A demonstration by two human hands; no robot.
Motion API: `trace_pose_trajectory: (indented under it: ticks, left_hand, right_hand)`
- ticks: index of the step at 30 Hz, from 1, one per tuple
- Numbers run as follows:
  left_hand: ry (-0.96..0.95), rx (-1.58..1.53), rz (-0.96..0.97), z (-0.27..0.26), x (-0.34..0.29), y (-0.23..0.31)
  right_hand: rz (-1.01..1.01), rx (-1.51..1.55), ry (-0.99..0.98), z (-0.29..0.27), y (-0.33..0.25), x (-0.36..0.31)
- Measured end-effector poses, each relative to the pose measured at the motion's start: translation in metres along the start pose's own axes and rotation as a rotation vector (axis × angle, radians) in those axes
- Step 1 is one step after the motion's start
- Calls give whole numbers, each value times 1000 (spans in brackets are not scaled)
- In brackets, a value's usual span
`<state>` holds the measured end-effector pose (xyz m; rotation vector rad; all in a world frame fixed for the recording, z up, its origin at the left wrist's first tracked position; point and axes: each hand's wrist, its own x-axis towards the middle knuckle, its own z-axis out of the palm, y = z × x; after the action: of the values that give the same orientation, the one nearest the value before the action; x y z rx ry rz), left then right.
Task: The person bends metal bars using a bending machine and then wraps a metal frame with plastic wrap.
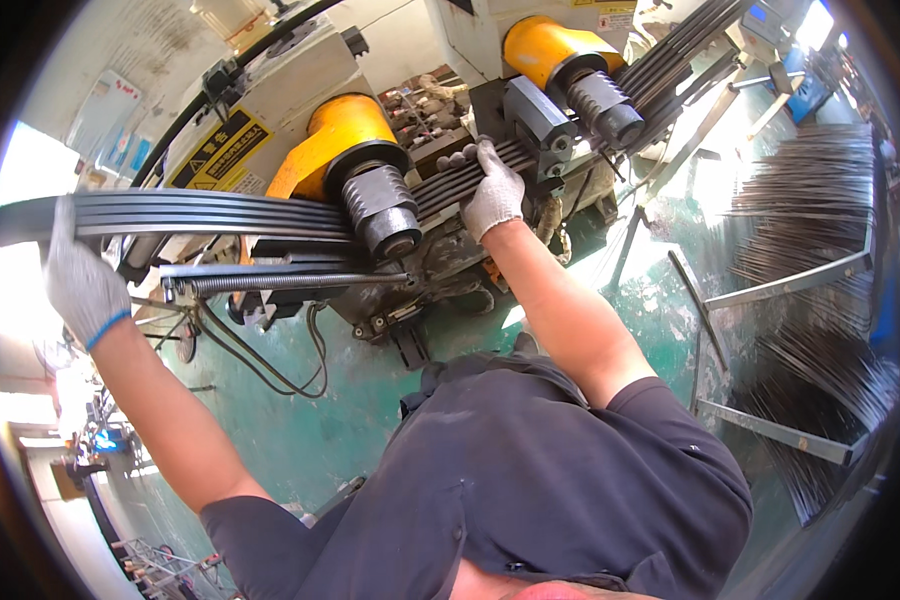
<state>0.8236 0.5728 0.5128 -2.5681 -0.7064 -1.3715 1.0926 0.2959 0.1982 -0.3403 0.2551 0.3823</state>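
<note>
Several long dark metal strips (230, 212), lying side by side, run across the machine from far left to upper right. My left hand (85, 285), in a pale work glove with a blue cuff, is closed on them near the left end; its thumb lies over the front and its other fingers are hidden behind. My right hand (495, 190), gloved too with darkened fingertips, grips the same strips between two ridged rollers. The left roller (375, 205) sits under a yellow housing (345, 125), in front of the strips. The right roller (605, 105) hangs from another yellow housing (555, 48).
A coil spring (295, 283) on a bar sits below the strips. Hoses (270, 375) loop down toward the green floor (370, 385). At right, a metal rack (790, 280) holds bundles of thin rods (810, 210). A yellow and black warning label (222, 150) is on the machine.
</note>
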Motion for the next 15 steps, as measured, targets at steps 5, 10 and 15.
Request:
trace_pose_trajectory:
  ticks: [5,10,15]
  left_hand:
    - [30,-43,226,24,51,44]
    - [-33,11,577,31,67,129]
    - [9,-490,238,54,61,214]
  right_hand:
    - [43,-44,-61,-19,-14,15]
    - [12,-47,-77,-21,-33,24]
    - [7,-78,-134,-27,-41,22]
